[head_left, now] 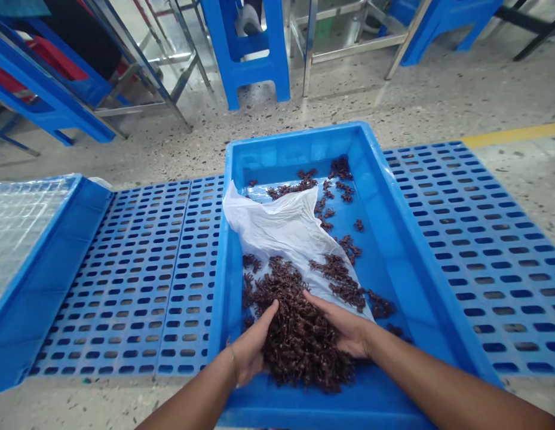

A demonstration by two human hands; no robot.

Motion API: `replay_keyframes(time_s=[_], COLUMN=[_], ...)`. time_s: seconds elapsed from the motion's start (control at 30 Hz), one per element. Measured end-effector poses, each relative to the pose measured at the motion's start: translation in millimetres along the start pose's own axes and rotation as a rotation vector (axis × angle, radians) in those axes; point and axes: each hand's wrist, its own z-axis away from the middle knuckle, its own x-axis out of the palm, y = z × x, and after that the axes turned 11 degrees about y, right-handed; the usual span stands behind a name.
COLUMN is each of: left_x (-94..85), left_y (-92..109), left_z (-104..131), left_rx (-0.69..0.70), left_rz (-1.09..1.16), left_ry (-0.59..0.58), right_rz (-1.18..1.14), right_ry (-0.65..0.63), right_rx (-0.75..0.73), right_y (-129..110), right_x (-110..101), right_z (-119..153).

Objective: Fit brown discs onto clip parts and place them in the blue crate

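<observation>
Small brown parts (299, 340) — light, loose, likely prickly — are cupped from both sides by open left hand (250, 349) and right hand (346, 328) in a blue bin (393, 239), best scooped from beneath.

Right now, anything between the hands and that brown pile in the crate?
Nothing visible. The left hand and right hand already press against either side of the pile of small brown parts in the blue crate. The white plastic bag lies behind the pile, not between.
</observation>
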Motion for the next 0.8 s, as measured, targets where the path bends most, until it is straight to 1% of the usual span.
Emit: replay_keyframes(time_s=[0.07,0.17,0.33,0.43,0.53,0.63,0.8], left_x=[1.3,3.2,7.3,12.3,19.4,28.1,40.3], left_y=[3.2,4.6,-3.8,-6.7,-4.0,1.3,8.3], left_z=[1.8,1.9,-3.4,-5.3,-5.7,-5.1,-4.5], left_rx=[-0.039,-0.051,-0.021,-0.018,-0.037,-0.059,-0.068], left_rz=[0.012,0.056,0.309,0.412,0.489,0.556,0.575], left_ry=[-0.020,-0.038,-0.099,-0.110,-0.077,-0.007,0.049], right_rz=[-0.019,-0.036,-0.035,-0.031,-0.019,-0.010,-0.013], right_ry=[-0.004,0.013,0.061,0.077,0.078,0.079,0.094], right_rx=[-0.026,-0.041,-0.014,-0.010,-0.001,0.003,-0.018], right_y=[1.6,4.2,3.2,-0.1,-2.6,-3.6,-4.9], right_x=[4.1,6.9,4.7,4.7,7.5,11.4,12.9], right_z=[-0.6,-2.1,-1.7,0.3,1.7,2.1,0.8])
